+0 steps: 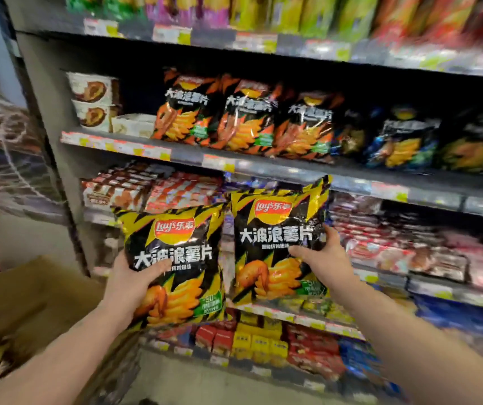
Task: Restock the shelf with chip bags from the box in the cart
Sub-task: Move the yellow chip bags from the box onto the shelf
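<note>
My left hand [130,283] grasps the left bag [176,252], my right hand [322,254] the right bag [275,229], both upright; the shelf [278,171] lies at twelve o'clock, nearer my right.

I counted two hands, the left hand [135,276] at 8 o'clock and the right hand [322,255] at 4 o'clock. There were two yellow-and-black chip bags, the left bag [176,229] and the right bag [278,229], one gripped in each hand. At 12 o'clock stood three orange-and-black bags [246,118] in a row. At 10 o'clock I saw two stacked tubs [91,90], and farther out at 8 o'clock one cardboard box [29,293]. The blue bags [404,138] at 2 o'clock were too blurred to count.
</note>
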Available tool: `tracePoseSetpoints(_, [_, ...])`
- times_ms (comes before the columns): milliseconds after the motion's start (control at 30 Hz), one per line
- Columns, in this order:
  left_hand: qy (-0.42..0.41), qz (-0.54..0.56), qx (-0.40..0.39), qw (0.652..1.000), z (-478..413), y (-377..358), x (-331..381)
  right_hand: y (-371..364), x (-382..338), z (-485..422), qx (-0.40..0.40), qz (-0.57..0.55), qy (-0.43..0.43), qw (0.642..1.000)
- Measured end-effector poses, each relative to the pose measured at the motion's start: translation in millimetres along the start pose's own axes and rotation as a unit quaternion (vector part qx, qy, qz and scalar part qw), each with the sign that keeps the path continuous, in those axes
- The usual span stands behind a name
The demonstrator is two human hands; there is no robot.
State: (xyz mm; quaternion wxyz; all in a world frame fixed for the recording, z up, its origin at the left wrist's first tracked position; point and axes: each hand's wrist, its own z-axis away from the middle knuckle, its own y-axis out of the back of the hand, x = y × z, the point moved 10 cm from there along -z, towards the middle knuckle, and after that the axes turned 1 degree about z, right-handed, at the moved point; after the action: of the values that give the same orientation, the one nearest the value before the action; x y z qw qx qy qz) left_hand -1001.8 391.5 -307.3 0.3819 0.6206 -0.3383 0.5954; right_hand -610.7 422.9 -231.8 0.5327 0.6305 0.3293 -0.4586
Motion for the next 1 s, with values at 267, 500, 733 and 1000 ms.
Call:
tracePoseSetpoints(267, [-0.048,0.018,-0.129,0.99,101.5,-179.9,53.7,215.4,47.6,53.2,0.134,-0.03,-0.01,0.991])
tracePoseSetpoints(500, [-0.081,0.011,-0.245,0.966,158.6,-306.4,100.5,349.8,77.4,103.6,0.245,-0.034,-0.029,0.968])
tracePoseSetpoints(733, [-0.099,0.046,-0.328,0.938,199.3,-419.2,144.1,446.7,91.6,109.0,0.321,-0.041,-0.027,0.946])
tracePoseSetpoints(1000, [-0.145,0.078,-0.372,0.914,195.7,-548.1,198.7,537.2,95.0,59.9,0.384,-0.039,-0.009,0.922])
